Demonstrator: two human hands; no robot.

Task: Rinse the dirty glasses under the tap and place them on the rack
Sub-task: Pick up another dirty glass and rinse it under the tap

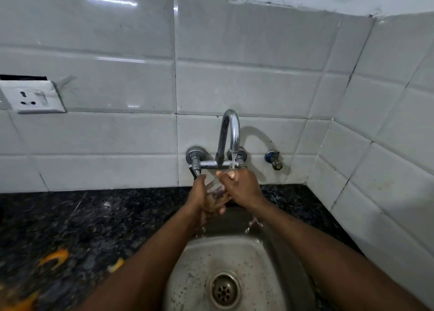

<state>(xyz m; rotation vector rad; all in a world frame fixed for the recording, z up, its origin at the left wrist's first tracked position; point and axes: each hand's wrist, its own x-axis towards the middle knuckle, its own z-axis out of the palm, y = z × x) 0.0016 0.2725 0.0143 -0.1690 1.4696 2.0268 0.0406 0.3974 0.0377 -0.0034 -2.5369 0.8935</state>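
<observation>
A clear drinking glass (215, 188) is tilted under the running chrome tap (229, 136), above the steel sink (197, 252). My left hand (203, 198) grips the glass from the left and below, fingers curled round its base. From the right, my right hand (242, 188) wraps over the glass's rim, and the stream of water lands on its fingers. Drops fall from both hands into the basin. Most of the glass is hidden by the hands. No rack is in view.
The sink drain (224, 289) lies below. Black granite counter (82, 216) flanks the sink, with blurred orange pieces (55, 257) at the left front. A wall socket (35, 98) is on the left of the white tiles, and a small valve (274, 160) right of the tap.
</observation>
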